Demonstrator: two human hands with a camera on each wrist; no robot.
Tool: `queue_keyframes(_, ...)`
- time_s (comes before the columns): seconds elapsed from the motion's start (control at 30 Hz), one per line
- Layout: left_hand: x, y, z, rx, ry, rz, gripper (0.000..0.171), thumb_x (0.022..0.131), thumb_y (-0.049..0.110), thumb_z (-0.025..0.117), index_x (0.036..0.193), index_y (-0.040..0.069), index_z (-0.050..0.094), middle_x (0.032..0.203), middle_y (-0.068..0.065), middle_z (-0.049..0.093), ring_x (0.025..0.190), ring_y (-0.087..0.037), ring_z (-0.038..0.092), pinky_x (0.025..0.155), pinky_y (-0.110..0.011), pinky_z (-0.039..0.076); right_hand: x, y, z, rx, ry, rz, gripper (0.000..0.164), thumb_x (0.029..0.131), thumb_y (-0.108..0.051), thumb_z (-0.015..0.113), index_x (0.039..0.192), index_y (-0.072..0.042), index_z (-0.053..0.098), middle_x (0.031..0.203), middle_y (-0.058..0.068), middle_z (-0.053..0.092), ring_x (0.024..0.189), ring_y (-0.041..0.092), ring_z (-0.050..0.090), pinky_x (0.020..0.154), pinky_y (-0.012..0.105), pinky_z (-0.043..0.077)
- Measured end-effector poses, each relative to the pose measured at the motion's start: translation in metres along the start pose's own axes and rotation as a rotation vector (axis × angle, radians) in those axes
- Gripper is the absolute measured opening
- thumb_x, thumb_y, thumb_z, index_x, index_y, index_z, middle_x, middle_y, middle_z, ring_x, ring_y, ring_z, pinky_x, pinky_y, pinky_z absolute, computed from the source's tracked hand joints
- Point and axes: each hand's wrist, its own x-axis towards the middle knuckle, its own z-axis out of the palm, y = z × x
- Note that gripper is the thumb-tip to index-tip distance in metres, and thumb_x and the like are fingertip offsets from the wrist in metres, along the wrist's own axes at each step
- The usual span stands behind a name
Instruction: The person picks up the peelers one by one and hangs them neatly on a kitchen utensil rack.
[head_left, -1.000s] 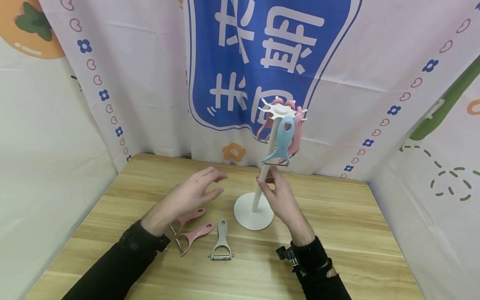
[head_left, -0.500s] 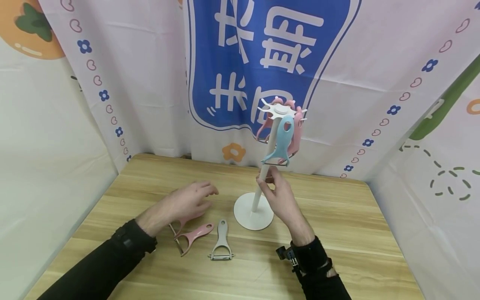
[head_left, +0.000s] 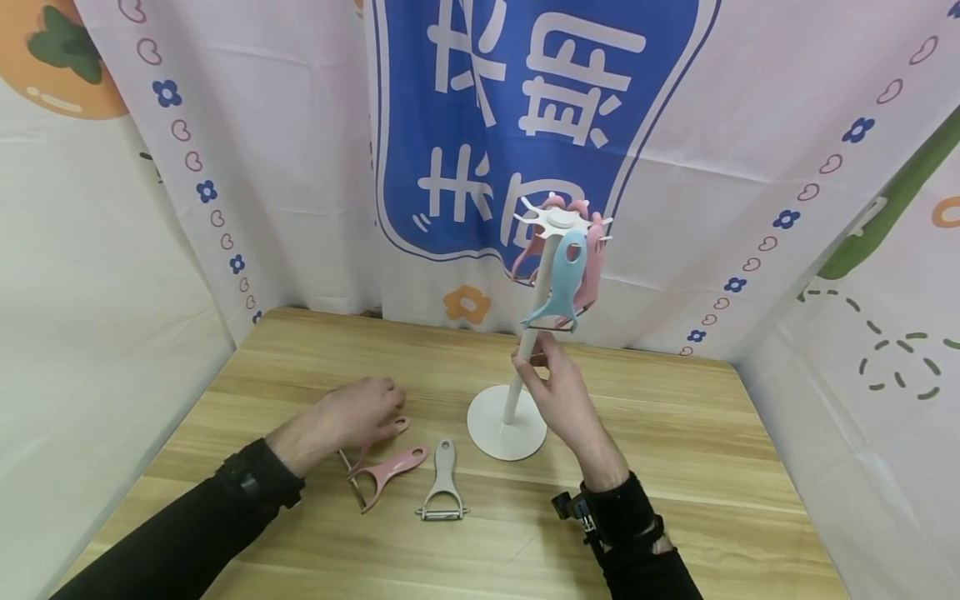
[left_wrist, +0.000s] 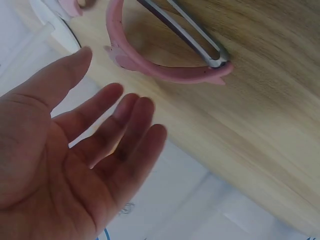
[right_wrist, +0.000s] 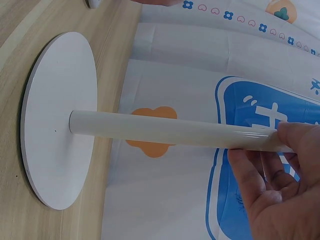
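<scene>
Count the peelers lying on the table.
3: a gray peeler, a pink peeler left of it, and another pink one beyond that, partly hidden by the left hand.

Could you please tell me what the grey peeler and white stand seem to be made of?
Grey peeler: probably plastic, smooth and evenly coloured; its silvery blade looks metal. White stand: plastic or painted metal; highlights on its glossy pole fit either.

In the head view, left of centre, the left hand (head_left: 347,419) covers much of the farther pink peeler (head_left: 395,428); upper right of centre, the blue peeler (head_left: 564,287) part-hides the hanging pink peelers (head_left: 593,267), their number unclear; the left wrist view's top edge crops a nearby peeler (left_wrist: 170,74); the right wrist view's right edge cuts the white stand (right_wrist: 150,129) and right hand (right_wrist: 282,185).
</scene>
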Motion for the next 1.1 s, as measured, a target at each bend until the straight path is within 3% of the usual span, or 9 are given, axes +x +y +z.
queue_keyframes(0.27, -0.0016, -0.0023, 0.0022, -0.023, -0.111, -0.058, 0.029, 0.087, 0.024, 0.081, 0.106, 0.008, 0.066, 0.091, -0.002, 0.057, 0.079, -0.016, 0.054, 0.065, -0.034, 0.051, -0.0001, -0.0005, -0.0001, -0.003, 0.0, 0.012, 0.029, 0.107, -0.03, 0.056, 0.134, -0.019, 0.053, 0.117, 0.002, 0.063, 0.11, 0.029, 0.065, 0.086, 0.042, 0.061)
queue_keyframes(0.57, -0.0006, -0.0064, 0.0068, -0.055, -0.121, -0.073, 0.025, 0.085, 0.015, 0.079, 0.107, 0.009, 0.067, 0.087, 0.001, 0.056, 0.076, -0.014, 0.053, 0.064, -0.032, 0.051, 0.0002, 0.0002, 0.0004, -0.009, 0.003, 0.008, 0.029, 0.107, -0.03, 0.056, 0.134, -0.019, 0.053, 0.117, 0.001, 0.063, 0.11, 0.028, 0.065, 0.086, 0.043, 0.061)
queue_keyframes(0.9, -0.0018, -0.0073, 0.009, -0.12, -0.12, -0.068, 0.038, 0.077, 0.007, 0.083, 0.111, 0.006, 0.066, 0.091, -0.003, 0.061, 0.078, -0.016, 0.055, 0.066, -0.034, 0.052, -0.0005, -0.0011, 0.0, -0.002, -0.005, 0.01, 0.031, 0.107, -0.029, 0.056, 0.136, -0.018, 0.053, 0.119, 0.003, 0.063, 0.11, 0.028, 0.065, 0.087, 0.043, 0.061)
queue_keyframes(1.1, -0.0003, -0.0071, 0.0086, -0.144, -0.109, -0.072, 0.038, 0.078, 0.006, 0.081, 0.113, 0.007, 0.066, 0.092, -0.001, 0.06, 0.078, -0.016, 0.055, 0.065, -0.033, 0.052, -0.0004, -0.0005, 0.0, -0.001, -0.005, 0.011, 0.03, 0.107, -0.029, 0.056, 0.135, -0.018, 0.053, 0.118, 0.003, 0.063, 0.11, 0.028, 0.065, 0.087, 0.042, 0.061)
